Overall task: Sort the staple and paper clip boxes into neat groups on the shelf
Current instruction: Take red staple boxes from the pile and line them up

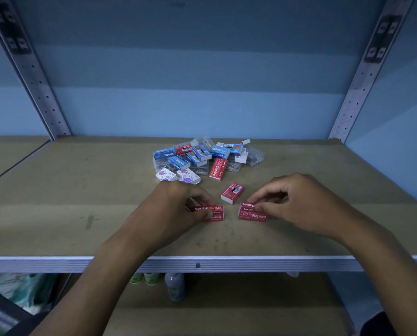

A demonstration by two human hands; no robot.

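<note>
On the brown shelf board (81, 190) my left hand (176, 209) pinches a red staples box (214, 213) near the front. My right hand (297, 204) pinches a second red staples box (253, 212) just to its right. A third red box (232, 192) lies loose behind them, barcode up. Farther back sits a mixed pile (202, 158): blue staples boxes (176, 162), another red staples box (218, 169), white and purple boxes (188, 177), and clear paper clip boxes (254, 157).
Perforated metal uprights (32, 76) (362, 76) frame the shelf at back left and back right, against a blue wall. The shelf's pale metal front lip (202, 263) runs below my wrists. On a lower shelf stand bottles (176, 284) and plastic packets (20, 292).
</note>
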